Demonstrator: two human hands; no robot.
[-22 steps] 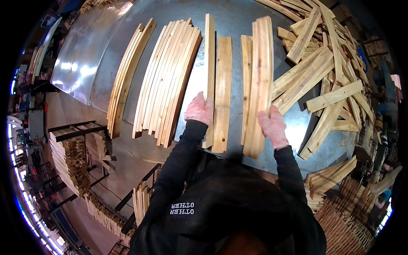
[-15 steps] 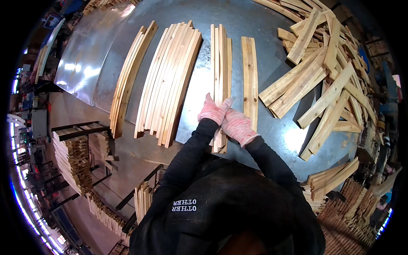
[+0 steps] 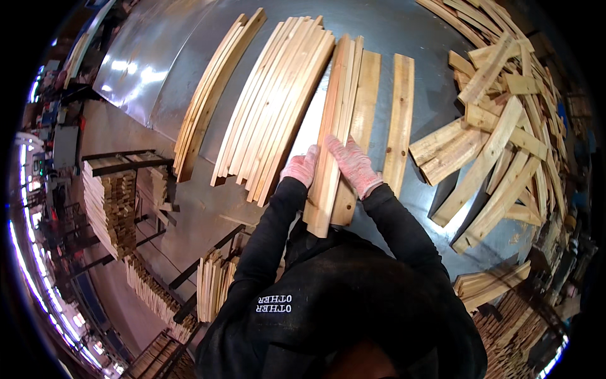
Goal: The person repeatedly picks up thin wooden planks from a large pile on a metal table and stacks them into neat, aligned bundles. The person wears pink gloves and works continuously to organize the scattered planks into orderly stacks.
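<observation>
A small bundle of wooden slats [image 3: 327, 180] is between my two gloved hands, tilted so that a broad face shows at its left. My left hand [image 3: 301, 168] grips its left side, with the thumb up and most fingers hidden beneath. From the right side my right hand [image 3: 355, 169] closes on the same bundle, with fingers over the top edges. A flat board [image 3: 366, 95] lies partly under the bundle, its near end showing below my right hand. Another single board [image 3: 398, 120] lies apart, just right of that hand.
Left of the bundle is a wide row of slats on edge [image 3: 276, 104], then a narrower row [image 3: 214, 101]. A jumbled board pile [image 3: 499, 132] covers the right of the metal table [image 3: 148, 82]. Stacked slats on a rack [image 3: 108, 202] stand at lower left.
My hands have moved apart to the bundle's two sides. The bundle has tilted, showing a broad face, and a flat board beneath is now more exposed. The whole view has shifted slightly.
</observation>
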